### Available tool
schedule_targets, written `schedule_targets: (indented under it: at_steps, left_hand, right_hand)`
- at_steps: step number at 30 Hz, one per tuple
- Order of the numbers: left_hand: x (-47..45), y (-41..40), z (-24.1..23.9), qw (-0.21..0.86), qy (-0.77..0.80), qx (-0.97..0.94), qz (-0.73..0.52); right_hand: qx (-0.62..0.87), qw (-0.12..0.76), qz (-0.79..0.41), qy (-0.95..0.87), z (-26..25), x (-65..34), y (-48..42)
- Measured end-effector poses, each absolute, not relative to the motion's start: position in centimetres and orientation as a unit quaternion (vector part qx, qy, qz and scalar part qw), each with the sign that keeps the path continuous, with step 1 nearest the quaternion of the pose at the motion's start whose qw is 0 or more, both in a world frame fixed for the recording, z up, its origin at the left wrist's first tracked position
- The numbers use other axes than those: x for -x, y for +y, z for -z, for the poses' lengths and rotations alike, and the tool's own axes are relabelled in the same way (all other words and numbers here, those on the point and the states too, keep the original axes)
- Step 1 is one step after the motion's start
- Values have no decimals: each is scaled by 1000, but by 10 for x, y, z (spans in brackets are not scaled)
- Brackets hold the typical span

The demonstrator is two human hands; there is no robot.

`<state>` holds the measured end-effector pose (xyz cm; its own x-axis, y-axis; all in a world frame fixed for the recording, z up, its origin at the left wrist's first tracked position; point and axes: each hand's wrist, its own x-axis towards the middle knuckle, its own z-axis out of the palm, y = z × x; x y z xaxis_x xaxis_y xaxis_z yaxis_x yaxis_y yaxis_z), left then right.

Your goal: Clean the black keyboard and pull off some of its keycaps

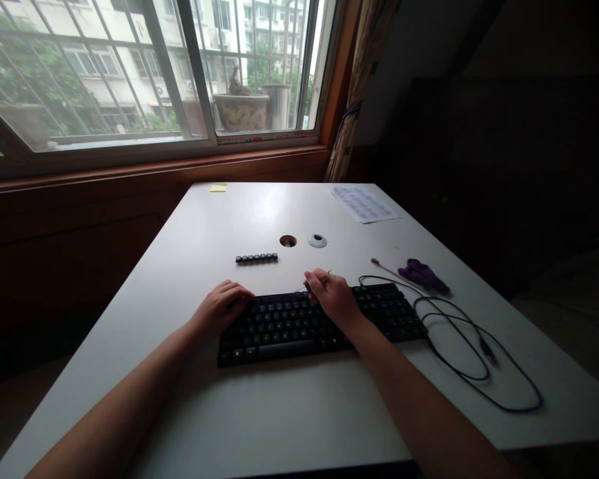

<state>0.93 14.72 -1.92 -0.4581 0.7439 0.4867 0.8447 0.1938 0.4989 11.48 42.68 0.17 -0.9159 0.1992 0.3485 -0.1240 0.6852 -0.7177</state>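
Observation:
A black keyboard (289,326) lies on the white table in front of me. My left hand (222,306) rests at its upper left corner, fingers bent and gripping the edge. Over the keyboard's top rows, my right hand (332,296) is closed in a pinch. Between its fingertips is a small dark tool with thin wires, which looks like a keycap puller (307,288). The wires reach down to the top key row; their ends are too fine to make out. Behind the keyboard stands a short row of loose black keycaps (256,258).
The keyboard's cable (472,379) is looped on the right. Beyond it lie a thin brush (392,269) and a purple cloth (423,275). Farther back are a round table hole (288,241), a ring-shaped cover (317,240), printed sheets (363,203) and yellow sticky notes (218,188).

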Motion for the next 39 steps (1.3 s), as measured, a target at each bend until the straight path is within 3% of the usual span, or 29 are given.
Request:
schedule_targets:
  at_steps: [6, 14, 23, 39]
  left_hand:
    - [-10, 147, 16, 68, -768, 517, 371]
    - [-9, 146, 20, 64, -766, 518, 376]
    - [-9, 146, 19, 61, -765, 520, 375]
    - [-9, 146, 22, 69, -763, 521, 376]
  right_hand:
    - [-46, 236, -251, -937, -6, -120, 414]
    - [67, 152, -489, -857, 2, -109, 441]
    - [-7, 199, -363, -910, -3, -116, 425]
    - [51, 189, -529, -826, -4, -117, 429]
